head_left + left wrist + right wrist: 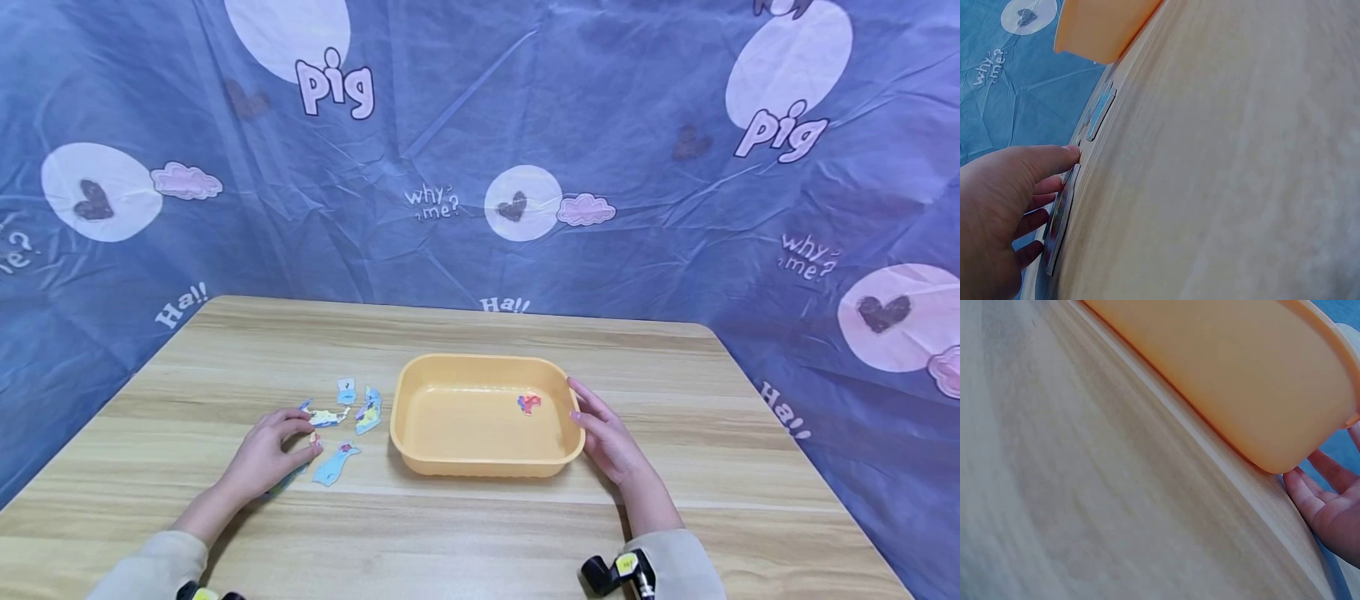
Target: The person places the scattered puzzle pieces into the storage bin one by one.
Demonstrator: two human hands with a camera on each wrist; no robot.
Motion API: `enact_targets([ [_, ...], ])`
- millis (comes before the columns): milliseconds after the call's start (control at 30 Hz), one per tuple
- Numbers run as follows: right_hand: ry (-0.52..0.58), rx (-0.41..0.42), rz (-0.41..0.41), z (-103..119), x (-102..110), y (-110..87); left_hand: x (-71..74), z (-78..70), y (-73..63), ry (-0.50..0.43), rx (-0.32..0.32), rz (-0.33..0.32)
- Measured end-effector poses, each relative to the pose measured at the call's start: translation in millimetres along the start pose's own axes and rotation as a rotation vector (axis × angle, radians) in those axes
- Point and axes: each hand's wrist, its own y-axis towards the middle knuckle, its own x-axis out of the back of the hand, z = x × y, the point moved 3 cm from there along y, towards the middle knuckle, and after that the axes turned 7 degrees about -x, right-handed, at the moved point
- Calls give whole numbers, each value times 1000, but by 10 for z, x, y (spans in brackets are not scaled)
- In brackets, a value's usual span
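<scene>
My left hand (268, 454) is at the left of the table, thumb and fingertips pinching a small pink puzzle piece (315, 439) that is mostly hidden. Around it lie flat, irregular cartoon puzzle pieces: a yellow-and-blue one (368, 412), a small light-blue one (346, 390), a pale yellow one (327, 417) and a long blue one (335, 465). Another piece (1060, 219) is partly under the left hand's fingers. On the right, my right hand (611, 437) rests its extended fingers against the yellow basin's (480, 469) right side and rim. A red-and-blue piece (529, 404) lies inside the basin.
The wood-grain table (480, 542) carries everything, and its far edge meets a blue printed cloth (450, 125) hanging behind. The basin's rim stands above the table between the hands. Black wrist-worn devices (618, 575) show at the sleeves.
</scene>
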Motion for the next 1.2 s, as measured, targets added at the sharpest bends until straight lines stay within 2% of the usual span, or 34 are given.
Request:
enact_targets([
  [400,-7,6,8,1,2,-10,37,-21,15,-97,5,-11],
  [800,0,-15,1,5,-5,-13,120,-68,70,-98,38,6],
  [1200,17,-3,10,-4,-3,-17,202,-117,159,-105,69,27],
])
